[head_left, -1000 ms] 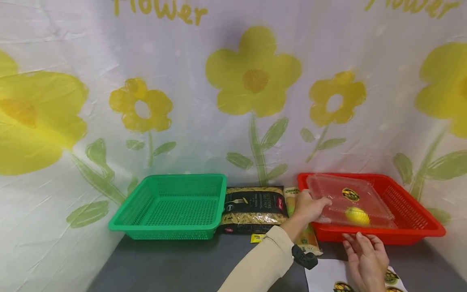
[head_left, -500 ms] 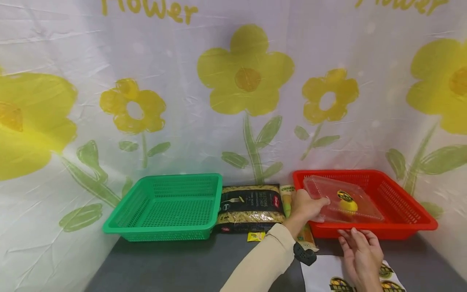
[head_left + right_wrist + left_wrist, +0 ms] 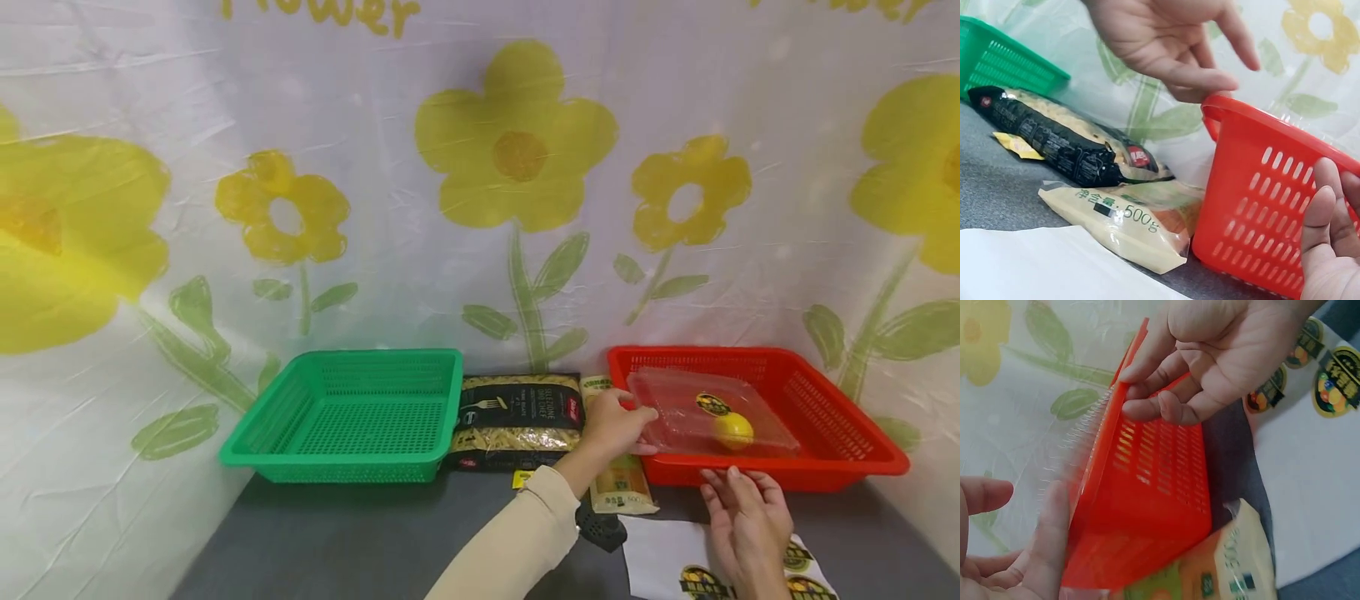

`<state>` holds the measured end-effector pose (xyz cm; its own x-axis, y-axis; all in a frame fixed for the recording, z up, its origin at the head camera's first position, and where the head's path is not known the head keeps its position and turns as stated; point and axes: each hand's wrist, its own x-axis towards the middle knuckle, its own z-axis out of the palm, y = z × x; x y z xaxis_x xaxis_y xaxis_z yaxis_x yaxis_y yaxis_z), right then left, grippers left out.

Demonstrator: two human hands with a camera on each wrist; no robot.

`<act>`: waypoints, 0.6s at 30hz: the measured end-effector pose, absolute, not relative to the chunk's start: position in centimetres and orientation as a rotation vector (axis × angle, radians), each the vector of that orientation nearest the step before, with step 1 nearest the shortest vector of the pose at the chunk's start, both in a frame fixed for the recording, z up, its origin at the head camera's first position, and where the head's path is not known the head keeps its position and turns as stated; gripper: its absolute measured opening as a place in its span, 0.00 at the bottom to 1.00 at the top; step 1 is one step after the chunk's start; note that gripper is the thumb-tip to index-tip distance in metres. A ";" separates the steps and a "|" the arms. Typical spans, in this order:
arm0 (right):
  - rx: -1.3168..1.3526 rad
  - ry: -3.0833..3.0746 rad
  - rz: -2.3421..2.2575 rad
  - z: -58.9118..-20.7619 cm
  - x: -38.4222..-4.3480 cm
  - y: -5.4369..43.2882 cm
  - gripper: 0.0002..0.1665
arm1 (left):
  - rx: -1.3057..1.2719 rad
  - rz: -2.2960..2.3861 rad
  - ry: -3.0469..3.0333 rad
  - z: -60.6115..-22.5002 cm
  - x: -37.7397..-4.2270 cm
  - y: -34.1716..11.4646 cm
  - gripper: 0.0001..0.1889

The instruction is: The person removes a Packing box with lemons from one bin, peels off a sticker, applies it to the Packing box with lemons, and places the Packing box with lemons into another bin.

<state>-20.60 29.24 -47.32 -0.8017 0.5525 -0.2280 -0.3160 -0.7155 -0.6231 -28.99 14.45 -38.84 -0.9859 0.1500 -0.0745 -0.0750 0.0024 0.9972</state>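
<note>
A clear plastic container [image 3: 675,400] with a round fruit sticker [image 3: 712,405] lies inside the red basket [image 3: 862,408]. A yellow, lemon-like fruit [image 3: 733,431] shows at the container's front part. My left hand [image 3: 617,427] is over the basket's left rim, its fingers spread apart near the container's left end. In the left wrist view my right hand [image 3: 1210,356], palm turned up, has loosely bent fingers right at the basket's front rim. The right wrist view shows the left hand [image 3: 1175,47] with fingertips at the basket's corner.
A green basket [image 3: 341,471] stands at the left. Between the baskets lie a black pasta bag [image 3: 517,421], a beige 500 g packet [image 3: 621,487] and a small yellow sachet [image 3: 522,479]. White paper with fruit logos [image 3: 663,550] lies at the front right.
The container has settled flatter and lower in the red basket. My left hand's fingers have drawn back leftward from it. The right hand has stayed at the front rim.
</note>
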 end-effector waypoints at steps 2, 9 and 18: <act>-0.572 -0.802 2.468 -47.3 -20.5 29.3 0.22 | 0.091 2.120 2.066 -39.2 -29.0 13.6 0.18; -0.554 -0.787 2.479 -47.6 -20.6 29.0 0.22 | 0.141 2.122 1.974 -40.8 -28.8 9.7 0.15; -0.551 -0.771 2.488 -47.4 -20.4 28.9 0.23 | 0.213 2.193 1.855 -41.0 -27.1 6.3 0.13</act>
<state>-20.38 28.92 -47.36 -0.8063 0.5443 -0.2316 -0.3180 -0.7290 -0.6061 -27.09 6.33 -41.02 -0.9552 0.2906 -0.0561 -0.1035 -0.1505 0.9832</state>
